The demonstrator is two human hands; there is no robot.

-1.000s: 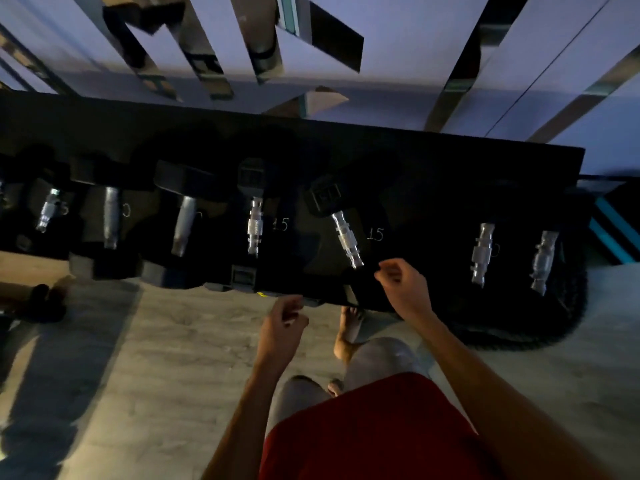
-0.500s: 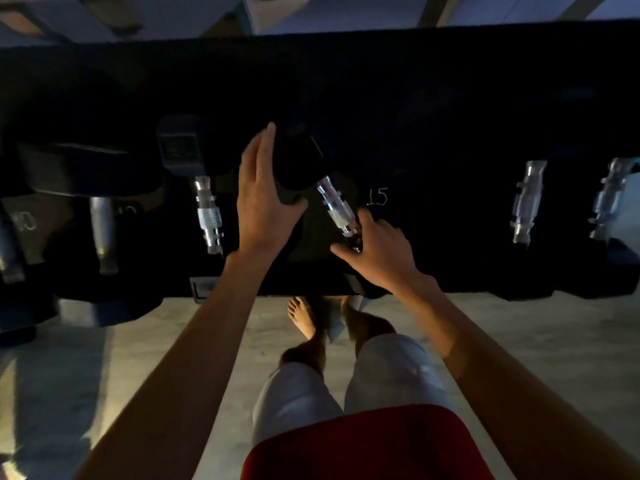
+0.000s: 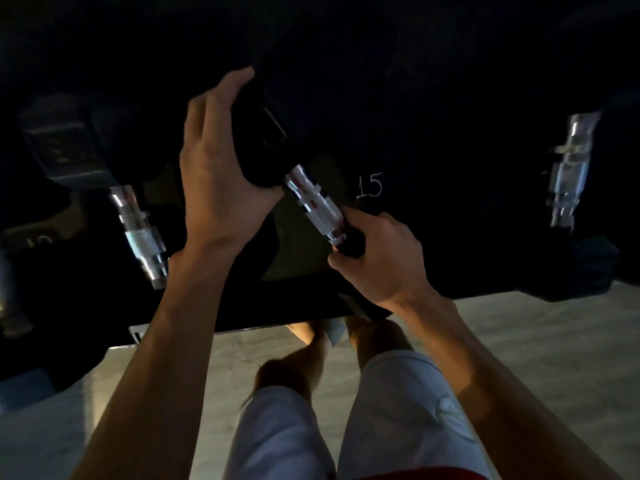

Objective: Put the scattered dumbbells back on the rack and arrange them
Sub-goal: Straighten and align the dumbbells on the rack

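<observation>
The dumbbell [image 3: 313, 206] has black heads and a silver, cross-hatched handle. The rack [image 3: 485, 220] is black, marked with a white 15 [image 3: 370, 186]. The floor [image 3: 540, 337] is pale grey-beige and the shorts [image 3: 398, 417] are white.

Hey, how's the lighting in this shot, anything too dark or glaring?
Head view: the black dumbbell rack is almost lost in shadow; the knurled chrome handle of the black dumbbell throws bright glare; the pale floor is softly lit.

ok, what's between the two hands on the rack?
Head view: the bare knurled chrome handle of the black dumbbell. The left hand grips its far head, the right hand its near head.
</observation>
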